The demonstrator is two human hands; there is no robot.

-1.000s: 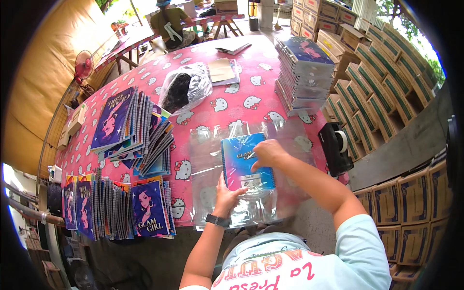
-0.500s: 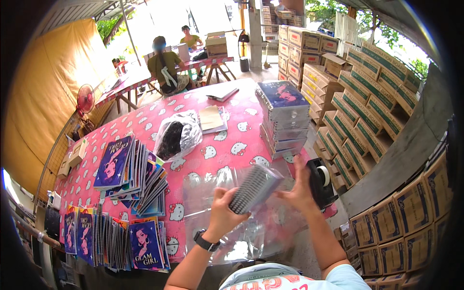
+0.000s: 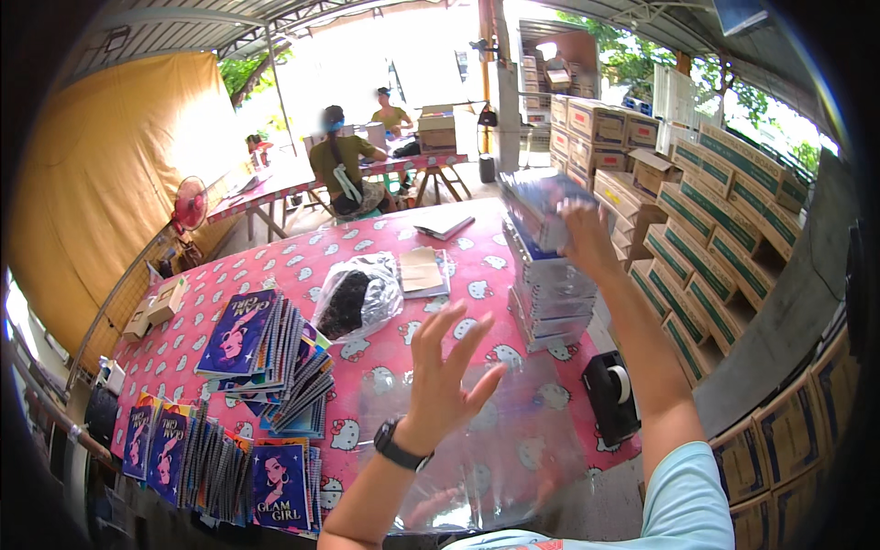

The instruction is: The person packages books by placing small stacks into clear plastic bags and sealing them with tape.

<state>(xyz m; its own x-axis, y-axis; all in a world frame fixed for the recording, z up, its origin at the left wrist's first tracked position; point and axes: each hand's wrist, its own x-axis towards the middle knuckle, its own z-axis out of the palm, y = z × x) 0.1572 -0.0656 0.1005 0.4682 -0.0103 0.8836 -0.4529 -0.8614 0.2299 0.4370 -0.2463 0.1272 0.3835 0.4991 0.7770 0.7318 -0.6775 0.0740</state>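
Right hand (image 3: 587,240) up on top of the tall stack of plastic-wrapped notebook packs (image 3: 550,293) at the far right of the desk (image 3: 275,266), fingers curled down over the topmost shrink-wrapped pack (image 3: 543,203). That pack is blue-toned under glossy clear film and sits slightly skewed on the stack. Grip is loose, palm down; cannot tell if it is fully closed on the pack.

Left hand (image 3: 442,367) holds nothing: fingers spread wide, palm facing away, hovering above the pile of clear plastic sleeves (image 3: 513,449) lying flat at the near edge of the desk. Black wristwatch (image 3: 396,446) on that wrist.

Desk wears a pink cloth with white cartoon-cat print.

Containers and contents:
- clear plastic bag (image 3: 359,298), mid-desk, with something dark inside; cannot tell what.
- brown cardboard cartons with green stripes (image 3: 724,229), stacked in rows to the right of the desk, closed.
- black tape dispenser (image 3: 612,394) at the right desk edge, white roll loaded.

Fanned purple and blue cover notebooks (image 3: 266,357) lie left of centre; more stand in rows at the near-left corner (image 3: 220,463).
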